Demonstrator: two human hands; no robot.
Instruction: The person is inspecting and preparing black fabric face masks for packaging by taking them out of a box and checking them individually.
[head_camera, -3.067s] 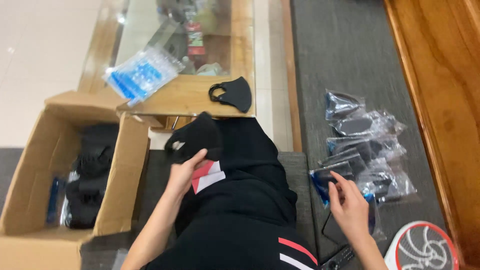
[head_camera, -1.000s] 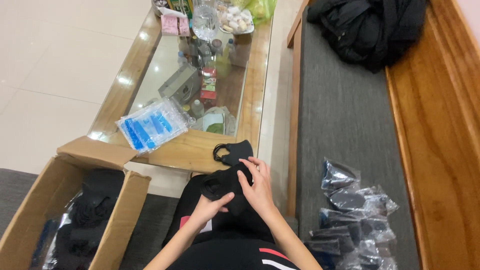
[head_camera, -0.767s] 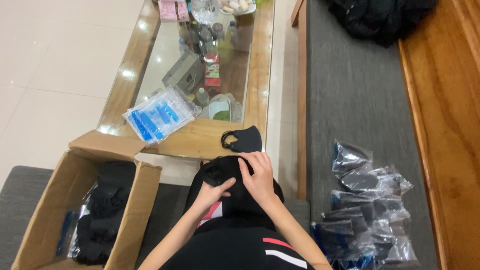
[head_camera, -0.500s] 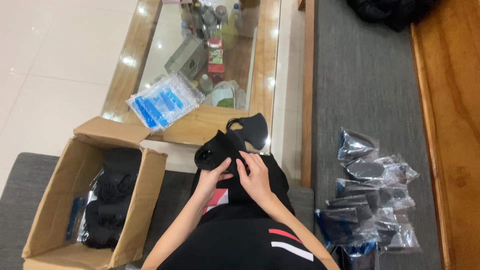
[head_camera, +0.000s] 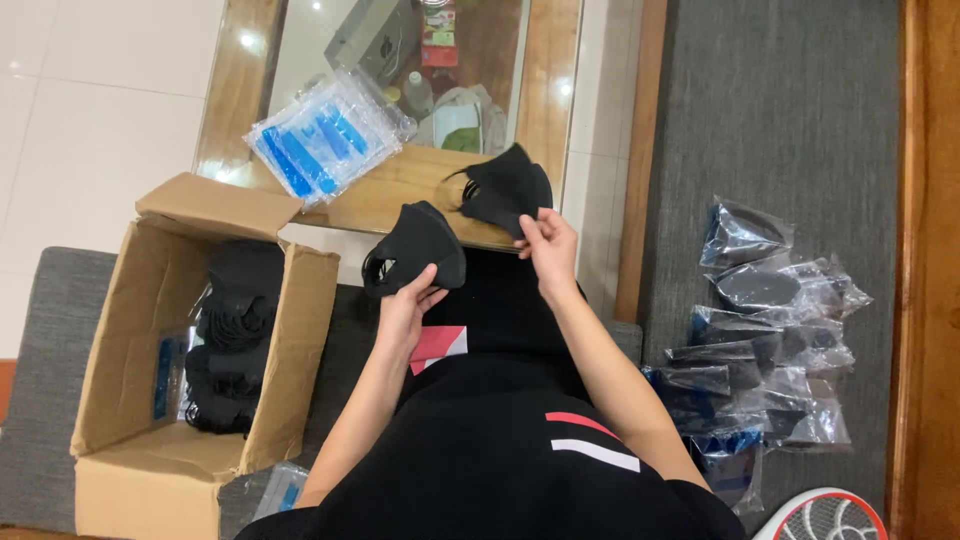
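My left hand holds a black cloth face mask by its lower edge, above my lap. My right hand pinches the edge of a second black mask that rests on the near corner of the wooden glass-topped table. The two masks are apart, the left one nearer to me. My black trousers fill the bottom of the view.
An open cardboard box with black masks inside stands at my left. A pile of masks sealed in clear bags lies on the grey bench at my right. A clear bag with blue packets and other items lie on the table.
My hands were together on one dark bundle in my lap. Now they are apart, each with one mask; the right hand has reached the mask on the table's corner.
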